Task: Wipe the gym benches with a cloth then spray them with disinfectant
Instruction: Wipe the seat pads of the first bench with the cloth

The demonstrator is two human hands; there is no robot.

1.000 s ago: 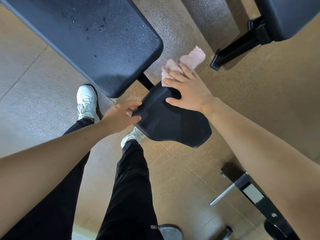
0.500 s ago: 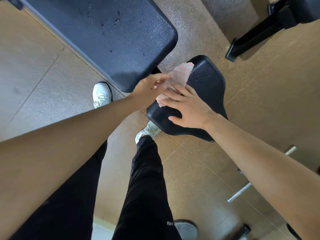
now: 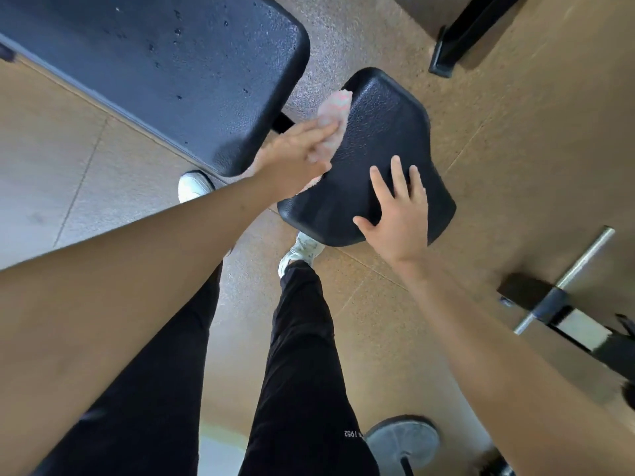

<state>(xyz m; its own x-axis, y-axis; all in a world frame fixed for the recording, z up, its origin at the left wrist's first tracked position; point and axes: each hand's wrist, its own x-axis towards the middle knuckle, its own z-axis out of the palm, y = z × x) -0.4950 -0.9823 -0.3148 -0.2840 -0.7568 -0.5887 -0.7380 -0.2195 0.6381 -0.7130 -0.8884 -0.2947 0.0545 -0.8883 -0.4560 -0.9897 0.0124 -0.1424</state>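
Observation:
A small black padded seat (image 3: 381,139) sits in the middle of the view, beside the long black bench pad (image 3: 165,67), which is dotted with droplets. A pink striped cloth (image 3: 332,111) lies on the seat's left edge. My left hand (image 3: 295,156) presses flat on the cloth with straight fingers. On the seat's near right part my right hand (image 3: 398,214) rests flat with fingers spread and holds nothing. No spray bottle is in view.
My legs in black trousers and white shoes (image 3: 194,185) stand under the seat. A black bench foot (image 3: 457,46) is at top right. A steel bar on a black frame (image 3: 563,297) lies at right, and a weight plate (image 3: 402,441) at the bottom.
The cloth passed from my right hand to my left, which now presses it on the seat's left edge. My right hand slid back to the seat's near right part.

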